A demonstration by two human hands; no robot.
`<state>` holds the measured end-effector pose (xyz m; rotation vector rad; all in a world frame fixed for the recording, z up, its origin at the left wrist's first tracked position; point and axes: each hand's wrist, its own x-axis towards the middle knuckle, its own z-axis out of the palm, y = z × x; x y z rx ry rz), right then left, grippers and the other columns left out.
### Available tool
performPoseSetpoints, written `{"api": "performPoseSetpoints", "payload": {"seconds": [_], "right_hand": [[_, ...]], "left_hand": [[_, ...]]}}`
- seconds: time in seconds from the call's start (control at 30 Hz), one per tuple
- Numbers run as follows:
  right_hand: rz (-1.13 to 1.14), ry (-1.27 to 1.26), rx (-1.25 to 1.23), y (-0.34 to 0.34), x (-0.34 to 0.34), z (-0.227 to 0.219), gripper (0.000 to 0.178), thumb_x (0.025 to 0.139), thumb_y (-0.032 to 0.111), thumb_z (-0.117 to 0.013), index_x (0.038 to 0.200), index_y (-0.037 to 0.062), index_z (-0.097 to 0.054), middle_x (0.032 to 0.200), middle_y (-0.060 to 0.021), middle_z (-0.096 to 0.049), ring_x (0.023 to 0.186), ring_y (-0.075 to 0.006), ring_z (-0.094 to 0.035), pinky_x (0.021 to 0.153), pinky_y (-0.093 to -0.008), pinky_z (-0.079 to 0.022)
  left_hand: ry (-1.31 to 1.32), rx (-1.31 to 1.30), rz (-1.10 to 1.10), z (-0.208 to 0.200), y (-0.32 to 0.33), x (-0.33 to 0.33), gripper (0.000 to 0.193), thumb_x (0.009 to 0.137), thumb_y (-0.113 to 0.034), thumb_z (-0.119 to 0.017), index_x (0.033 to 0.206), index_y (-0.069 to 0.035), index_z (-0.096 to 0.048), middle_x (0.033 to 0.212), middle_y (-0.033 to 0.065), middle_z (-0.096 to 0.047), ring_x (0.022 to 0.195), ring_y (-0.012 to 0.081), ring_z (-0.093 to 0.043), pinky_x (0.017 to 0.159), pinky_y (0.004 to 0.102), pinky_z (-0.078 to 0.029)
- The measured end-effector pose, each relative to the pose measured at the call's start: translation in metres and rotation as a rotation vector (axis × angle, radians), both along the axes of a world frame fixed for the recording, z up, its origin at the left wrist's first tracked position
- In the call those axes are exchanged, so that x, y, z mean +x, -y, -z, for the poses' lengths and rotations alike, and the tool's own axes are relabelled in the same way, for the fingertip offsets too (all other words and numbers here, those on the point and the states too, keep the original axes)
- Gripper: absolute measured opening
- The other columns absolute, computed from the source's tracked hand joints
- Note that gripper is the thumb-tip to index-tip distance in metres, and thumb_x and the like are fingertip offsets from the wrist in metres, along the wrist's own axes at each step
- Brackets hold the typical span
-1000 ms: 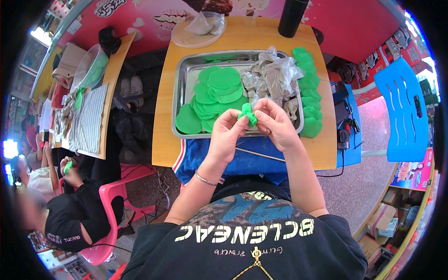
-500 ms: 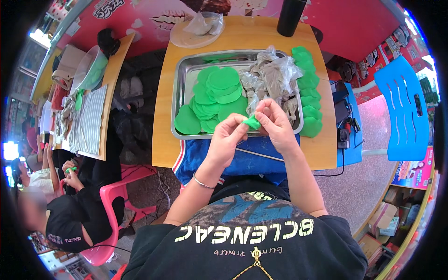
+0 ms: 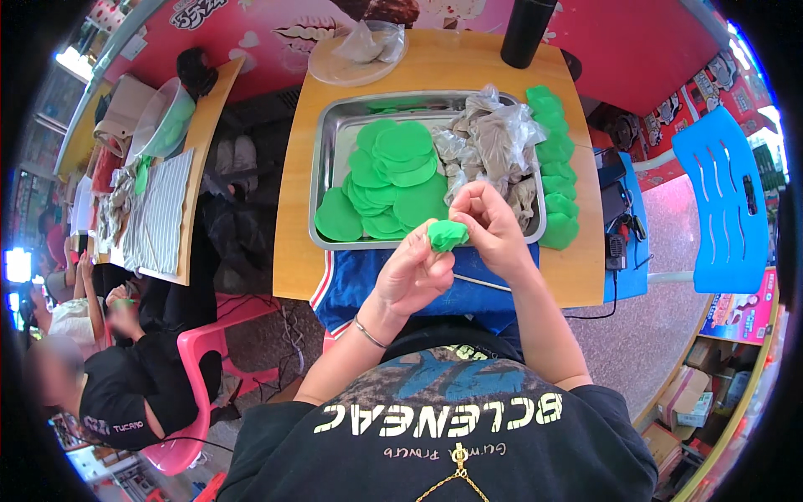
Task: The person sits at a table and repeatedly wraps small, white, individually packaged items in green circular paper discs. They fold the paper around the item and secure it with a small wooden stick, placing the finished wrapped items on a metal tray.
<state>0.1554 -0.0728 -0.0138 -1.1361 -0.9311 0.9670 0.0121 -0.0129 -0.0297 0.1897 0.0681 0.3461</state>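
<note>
Green folded piece [image 3: 448,235], presumably light, soft and easily torn, hence best taken lightly by its edges, lies between the left hand [image 3: 414,274], which pinches it, and the right hand [image 3: 497,236], pinching its opposite edge.

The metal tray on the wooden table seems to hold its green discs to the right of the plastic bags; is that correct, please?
Not quite: in the head view, the green discs lie to the left of the plastic bags. Both are indeed in the metal tray on the wooden table.
</note>
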Motion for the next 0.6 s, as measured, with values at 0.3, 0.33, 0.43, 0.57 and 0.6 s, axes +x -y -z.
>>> {"api": "performPoseSetpoints", "payload": {"seconds": [0.3,0.33,0.43,0.57,0.6], "right_hand": [[0.247,0.741,0.237,0.004,0.002,-0.021,0.013,0.071,0.003,-0.068,0.079,0.0034,-0.058,0.084,-0.0049,-0.056,0.076,-0.0168,-0.053,0.064,-0.0270,-0.043],[0.222,0.619,0.164,0.005,0.002,-0.019,0.012,0.072,0.003,-0.067,0.079,0.0033,-0.057,0.083,-0.0047,-0.055,0.074,-0.0154,-0.053,0.063,-0.0263,-0.043],[0.164,0.338,0.008,0.008,-0.004,-0.016,0.010,0.075,0.002,-0.064,0.079,0.0029,-0.055,0.078,-0.0041,-0.055,0.070,-0.0114,-0.053,0.060,-0.0244,-0.044],[0.120,0.191,-0.057,0.006,-0.011,-0.023,0.009,0.079,0.003,-0.061,0.082,0.0016,-0.052,0.075,-0.0035,-0.054,0.066,-0.0092,-0.053,0.059,-0.0236,-0.044],[0.100,0.152,-0.078,0.007,-0.012,-0.025,0.009,0.080,0.003,-0.060,0.083,0.0012,-0.052,0.074,-0.0033,-0.053,0.066,-0.0091,-0.053,0.059,-0.0239,-0.044]], "left_hand": [[-0.370,0.538,-0.129,-0.017,-0.013,0.003,0.016,0.086,-0.014,-0.057,0.096,-0.005,-0.049,0.078,-0.0003,-0.056,0.060,0.0039,-0.051,0.049,0.0156,-0.040],[-0.429,0.660,-0.178,-0.017,-0.013,0.005,0.014,0.084,-0.010,-0.058,0.094,-0.005,-0.049,0.077,-0.0003,-0.056,0.061,0.0041,-0.052,0.050,0.0157,-0.041],[-0.540,0.923,-0.340,-0.012,-0.013,0.009,0.013,0.081,-0.002,-0.059,0.090,-0.004,-0.051,0.076,-0.0008,-0.056,0.063,0.0042,-0.054,0.053,0.0165,-0.044],[-0.554,0.938,-0.479,-0.008,-0.013,0.015,0.013,0.078,0.001,-0.059,0.088,-0.001,-0.051,0.073,-0.0017,-0.055,0.063,0.0037,-0.053,0.051,0.0182,-0.043],[-0.572,0.925,-0.489,-0.010,-0.012,0.016,0.013,0.078,0.002,-0.059,0.088,0.000,-0.051,0.072,-0.0015,-0.055,0.062,0.0037,-0.053,0.051,0.0185,-0.043]]}}
